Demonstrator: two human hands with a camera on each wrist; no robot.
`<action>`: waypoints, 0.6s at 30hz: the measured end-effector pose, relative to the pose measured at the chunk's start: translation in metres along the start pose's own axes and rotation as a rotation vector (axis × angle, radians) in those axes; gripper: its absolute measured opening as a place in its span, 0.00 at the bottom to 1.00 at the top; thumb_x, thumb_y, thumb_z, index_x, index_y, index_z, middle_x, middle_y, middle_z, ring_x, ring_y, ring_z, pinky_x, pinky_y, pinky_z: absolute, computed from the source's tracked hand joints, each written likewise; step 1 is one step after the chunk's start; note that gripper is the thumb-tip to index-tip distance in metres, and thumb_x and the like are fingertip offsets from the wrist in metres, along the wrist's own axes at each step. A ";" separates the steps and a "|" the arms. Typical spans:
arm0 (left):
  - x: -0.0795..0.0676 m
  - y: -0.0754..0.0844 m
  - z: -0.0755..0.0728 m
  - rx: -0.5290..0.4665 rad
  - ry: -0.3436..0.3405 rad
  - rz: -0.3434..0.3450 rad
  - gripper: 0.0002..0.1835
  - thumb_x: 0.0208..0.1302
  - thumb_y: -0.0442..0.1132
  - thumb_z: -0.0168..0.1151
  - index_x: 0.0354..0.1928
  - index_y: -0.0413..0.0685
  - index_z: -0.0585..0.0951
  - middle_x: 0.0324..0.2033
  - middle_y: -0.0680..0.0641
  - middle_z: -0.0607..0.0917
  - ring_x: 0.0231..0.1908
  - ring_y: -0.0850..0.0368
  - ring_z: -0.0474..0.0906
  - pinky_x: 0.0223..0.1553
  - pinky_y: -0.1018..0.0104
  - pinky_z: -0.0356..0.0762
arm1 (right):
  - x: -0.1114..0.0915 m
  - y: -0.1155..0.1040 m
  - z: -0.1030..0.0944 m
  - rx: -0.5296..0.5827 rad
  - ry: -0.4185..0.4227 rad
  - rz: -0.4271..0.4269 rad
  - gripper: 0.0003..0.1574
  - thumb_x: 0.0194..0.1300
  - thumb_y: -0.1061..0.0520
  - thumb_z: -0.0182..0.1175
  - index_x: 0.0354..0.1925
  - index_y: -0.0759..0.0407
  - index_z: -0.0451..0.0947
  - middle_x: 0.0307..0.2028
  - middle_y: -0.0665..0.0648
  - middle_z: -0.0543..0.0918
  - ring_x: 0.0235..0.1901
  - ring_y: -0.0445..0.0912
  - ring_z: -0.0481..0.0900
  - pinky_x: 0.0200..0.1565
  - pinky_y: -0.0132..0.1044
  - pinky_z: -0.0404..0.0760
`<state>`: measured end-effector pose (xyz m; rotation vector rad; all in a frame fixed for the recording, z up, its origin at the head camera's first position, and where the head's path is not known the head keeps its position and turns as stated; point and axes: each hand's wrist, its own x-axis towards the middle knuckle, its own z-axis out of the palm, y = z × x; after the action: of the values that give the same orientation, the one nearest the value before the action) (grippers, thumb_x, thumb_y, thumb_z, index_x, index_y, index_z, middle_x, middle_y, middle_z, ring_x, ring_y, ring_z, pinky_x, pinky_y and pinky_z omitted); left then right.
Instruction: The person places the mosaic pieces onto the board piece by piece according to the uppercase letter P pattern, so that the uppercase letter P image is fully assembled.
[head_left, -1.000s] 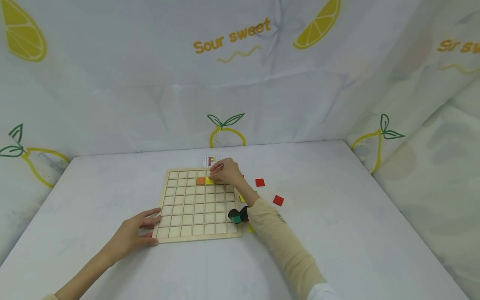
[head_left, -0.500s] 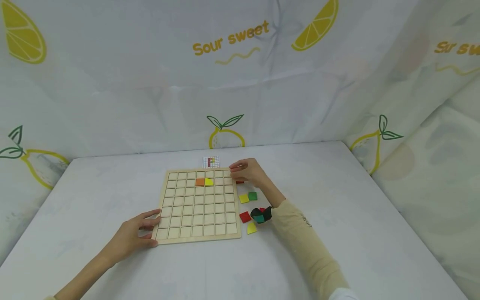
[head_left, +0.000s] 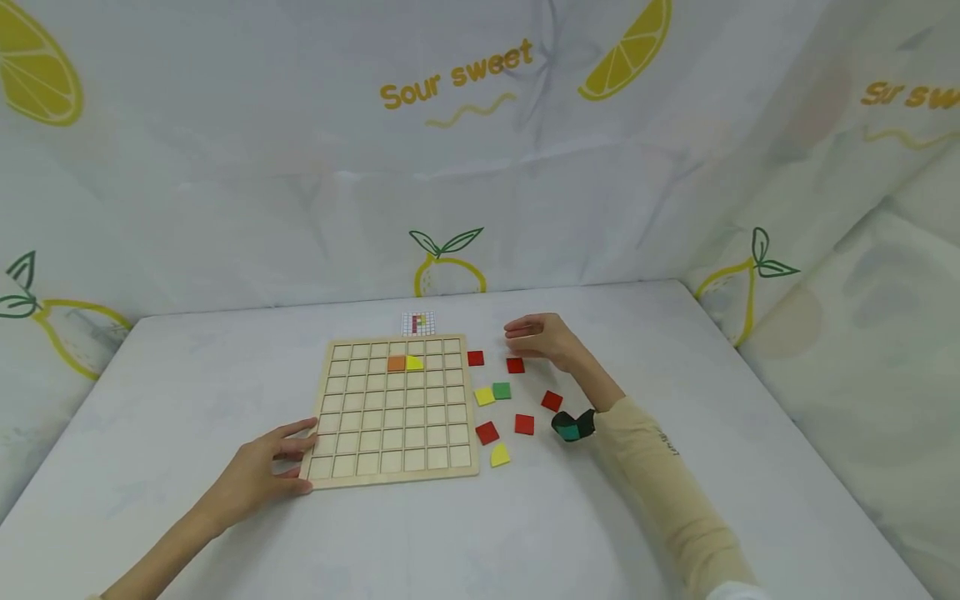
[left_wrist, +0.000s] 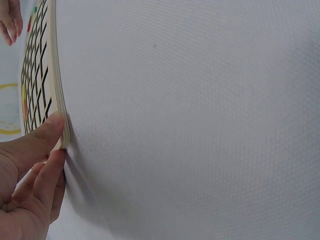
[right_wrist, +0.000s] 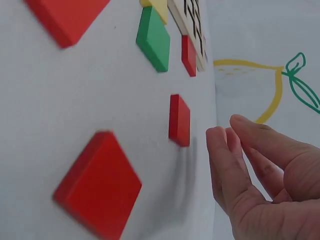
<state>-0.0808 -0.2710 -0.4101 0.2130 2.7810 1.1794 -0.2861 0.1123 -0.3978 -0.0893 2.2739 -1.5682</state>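
A wooden grid board [head_left: 390,479] lies on the table, with an orange square tile [head_left: 397,363] and a yellow quarter-round tile [head_left: 414,363] side by side in its cells near the far edge. My left hand [head_left: 262,468] holds the board's near left corner; in the left wrist view the thumb [left_wrist: 52,125] lies at the corner and the fingers are at its side. Above a red square tile [head_left: 515,365] to the right of the board hovers my right hand [head_left: 546,340]. Its fingers are loosely bent, with nothing between them in the right wrist view.
Right of the board lie several more red tiles [head_left: 524,424], a green tile [head_left: 502,391], a yellow square tile [head_left: 484,396] and a yellow quarter-round tile [head_left: 500,454]. A printed pattern card [head_left: 417,323] lies behind the board. A lemon-print curtain [head_left: 337,208] stands behind the table.
My right hand has left the yellow tile in the board and moved right, over the loose red tiles. My left hand has stayed at the board's corner.
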 end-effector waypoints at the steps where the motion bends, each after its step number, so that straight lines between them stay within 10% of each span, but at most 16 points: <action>1: 0.000 0.000 0.000 -0.002 -0.001 0.000 0.43 0.42 0.31 0.76 0.64 0.30 0.68 0.59 0.36 0.76 0.48 0.43 0.78 0.39 0.75 0.81 | -0.001 0.002 -0.004 -0.013 -0.004 -0.005 0.23 0.65 0.64 0.60 0.58 0.68 0.73 0.54 0.67 0.79 0.50 0.53 0.80 0.49 0.37 0.81; 18: -0.002 0.001 -0.001 0.019 0.013 0.011 0.37 0.43 0.33 0.77 0.58 0.30 0.75 0.64 0.40 0.72 0.48 0.46 0.79 0.39 0.75 0.80 | -0.001 0.030 -0.025 -0.389 -0.162 -0.143 0.23 0.58 0.61 0.69 0.52 0.61 0.80 0.50 0.58 0.81 0.42 0.48 0.74 0.46 0.30 0.78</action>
<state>-0.0791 -0.2715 -0.4089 0.2232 2.8069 1.1622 -0.2890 0.1465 -0.4170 -0.4723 2.4520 -1.1117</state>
